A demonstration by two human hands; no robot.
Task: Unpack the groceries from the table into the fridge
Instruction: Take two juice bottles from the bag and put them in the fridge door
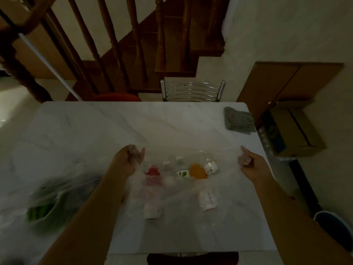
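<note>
A clear plastic bag [177,199] lies spread on the white marble table [95,131]. Inside it are several bottles: a red one [152,172], a clear one with a green leaf label [181,172], an orange one [198,170] and another clear one [210,165]. Two pale containers [207,200] lie nearer me in the bag. My left hand [133,156] grips the bag's far left edge. My right hand [246,159] grips its far right edge. Both pull the bag's mouth apart. A second bag with green vegetables [47,203] lies blurred at the left.
A grey folded cloth [238,120] sits at the table's far right corner. A metal-backed chair [193,90] and a red seat [116,96] stand behind the table, in front of a wooden staircase [133,44]. Cardboard boxes [292,129] stand on the floor at the right.
</note>
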